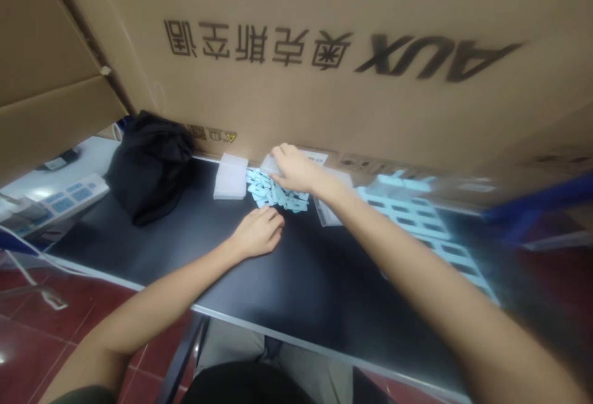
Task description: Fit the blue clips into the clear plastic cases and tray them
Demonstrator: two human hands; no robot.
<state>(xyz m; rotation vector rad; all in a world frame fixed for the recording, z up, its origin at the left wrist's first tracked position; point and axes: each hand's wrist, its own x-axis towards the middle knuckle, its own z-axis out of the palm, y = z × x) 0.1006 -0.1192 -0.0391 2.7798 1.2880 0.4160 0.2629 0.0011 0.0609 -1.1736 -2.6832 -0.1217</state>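
Note:
My right hand [296, 169] reaches over a heap of small light-blue flat pieces [264, 189] at the back of the black table [306, 280]. Its fingers are closed on a whitish translucent plastic box [267, 164], partly covered by the hand. Nearer to me, my left hand [259, 231] rests on the tabletop just in front of the heap. Its fingers are curled in, and whatever may be inside them is hidden. A stack of white translucent sheets or a box [230, 176] stands left of the heap. Another clear box [328, 209] lies partly behind my right forearm.
A large cardboard box [296, 101] with printed lettering walls off the back. Black cloth [148, 163] is bundled at the left. Light-blue sheets with rectangular cut-outs [424, 215] lie at the right, near a blue bar [532, 206]. A white box [69, 200] sits far left.

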